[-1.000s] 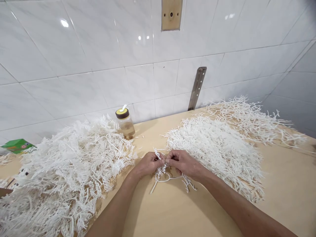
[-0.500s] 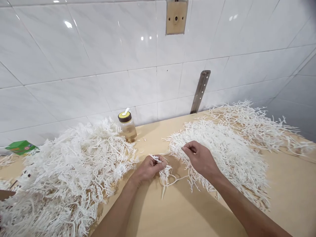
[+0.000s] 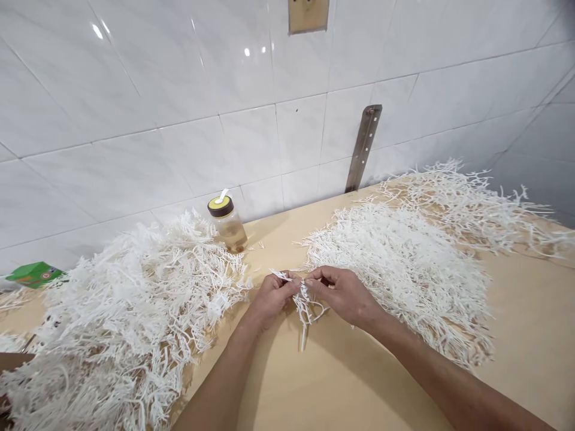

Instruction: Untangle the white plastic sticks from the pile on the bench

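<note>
My left hand (image 3: pixel 273 297) is closed around a small white branched plastic piece (image 3: pixel 304 306), whose thin twigs stick out above the fingers and hang below them. Close beside it, my right hand (image 3: pixel 336 291) pinches at the right side of that same piece, thumb and forefinger pressed together. A large heap of white branching strands (image 3: pixel 130 299) lies to the left. Just past my right hand spreads a flatter pile of short white twigs (image 3: pixel 395 257).
At the wall stands a clear jar (image 3: pixel 229 224) with a yellow and black lid. A perforated metal bracket (image 3: pixel 363 149) rises by the tiles. Longer white branches (image 3: pixel 476 209) lie at the back right, a green packet (image 3: pixel 36 274) at the far left. All sit on the wooden tabletop (image 3: pixel 350 389).
My right hand has moved left, from over the right-hand pile to the piece in my left hand, and now pinches it. The camera view has tilted down slightly.
</note>
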`<state>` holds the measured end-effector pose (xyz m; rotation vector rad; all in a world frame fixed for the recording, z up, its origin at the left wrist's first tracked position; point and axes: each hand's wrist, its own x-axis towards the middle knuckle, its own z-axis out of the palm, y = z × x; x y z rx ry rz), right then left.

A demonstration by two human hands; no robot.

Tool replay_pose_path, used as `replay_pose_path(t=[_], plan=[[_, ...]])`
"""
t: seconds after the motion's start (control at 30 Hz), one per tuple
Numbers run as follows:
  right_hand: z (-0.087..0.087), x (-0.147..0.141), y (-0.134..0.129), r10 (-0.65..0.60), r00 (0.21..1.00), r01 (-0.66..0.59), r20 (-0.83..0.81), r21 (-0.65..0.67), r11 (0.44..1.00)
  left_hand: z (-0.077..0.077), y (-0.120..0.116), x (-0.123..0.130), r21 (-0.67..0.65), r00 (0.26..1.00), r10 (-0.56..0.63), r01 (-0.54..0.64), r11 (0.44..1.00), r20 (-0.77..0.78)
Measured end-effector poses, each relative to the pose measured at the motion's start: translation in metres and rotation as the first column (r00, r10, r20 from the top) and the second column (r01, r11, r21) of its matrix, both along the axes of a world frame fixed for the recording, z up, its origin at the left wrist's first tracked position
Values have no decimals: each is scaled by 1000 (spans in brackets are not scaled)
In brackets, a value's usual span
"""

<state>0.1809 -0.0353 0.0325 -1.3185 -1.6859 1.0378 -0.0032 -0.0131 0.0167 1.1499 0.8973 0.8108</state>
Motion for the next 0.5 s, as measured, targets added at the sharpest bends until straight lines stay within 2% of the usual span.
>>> replay_pose_path(t=[0.2, 0.37, 0.5], plan=[[0, 1, 1, -44, 999, 45, 20, -40, 998, -2, -2, 6, 113, 995, 49, -39, 993, -87], [-2, 3, 2, -27, 999, 29, 29, -87, 996, -2, -3, 11, 143, 984, 105, -84, 986, -146], [-7, 2, 3, 10, 999, -9, 40, -33, 999, -1, -5, 12, 174, 982, 85, -55, 983, -170]])
